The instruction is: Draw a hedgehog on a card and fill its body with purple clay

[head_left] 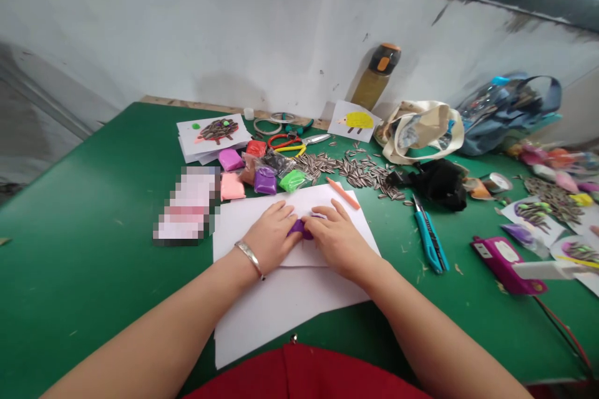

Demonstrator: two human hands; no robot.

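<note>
A small piece of purple clay (306, 232) lies on white paper (262, 318) in front of me. My left hand (271, 234), with a silver bracelet at the wrist, presses its fingertips on the clay's left side. From the right, my right hand (334, 237) touches the same piece, its thumb and fingers over it. Both hands partly cover the clay, so its full shape is hidden. An orange stick-like tool (344, 193) rests at the paper's upper right.
Clay packets (265, 181), sunflower seeds (360, 169) and scissors (299, 144) lie beyond the paper. A phone (187, 206) is left; a teal cutter (429, 237) and magenta device (508, 265) are right. A bottle (374, 81) stands by the wall.
</note>
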